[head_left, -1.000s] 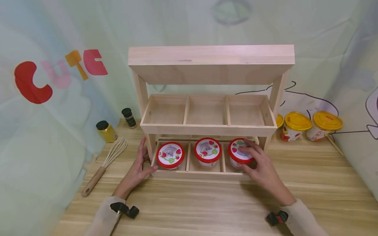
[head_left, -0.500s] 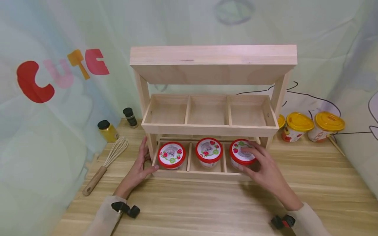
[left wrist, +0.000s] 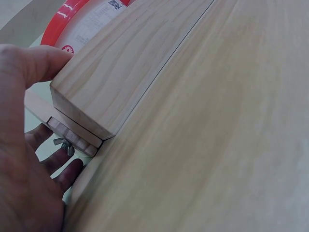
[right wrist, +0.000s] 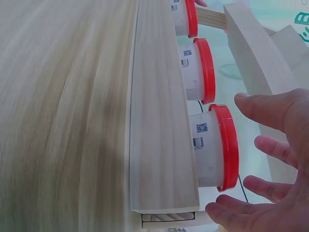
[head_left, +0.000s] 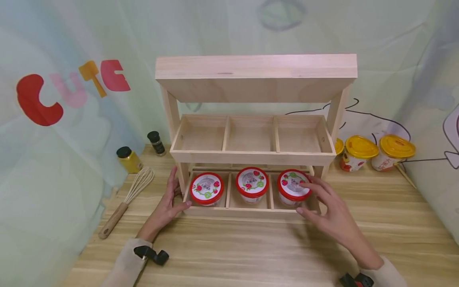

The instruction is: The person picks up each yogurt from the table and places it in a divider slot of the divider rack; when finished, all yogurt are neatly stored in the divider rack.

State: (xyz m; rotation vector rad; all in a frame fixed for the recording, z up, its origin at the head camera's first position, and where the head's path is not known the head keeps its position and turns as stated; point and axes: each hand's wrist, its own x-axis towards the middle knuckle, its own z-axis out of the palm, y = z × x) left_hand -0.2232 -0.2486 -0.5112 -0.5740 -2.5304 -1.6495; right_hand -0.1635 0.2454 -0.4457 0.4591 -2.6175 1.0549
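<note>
Right hand (head_left: 331, 217) spread wide beside red-lidded round plastic tub (head_left: 293, 187), lower centre — light, stiff, slick; grasp rim. Left hand (head_left: 168, 201) clasps pale wooden rack (head_left: 256, 75) corner.

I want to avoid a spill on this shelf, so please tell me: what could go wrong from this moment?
1. The right hand, fingers spread, is beside the right red-lidded strawberry cup; a careless finger might tip it against the low front rail of the pale wooden rack.
2. The left hand grips the rack's left post; a pull could possibly slide the rack and shake all three cups.
3. The wooden-handled wire whisk lies near the left arm and might get knocked.
</note>
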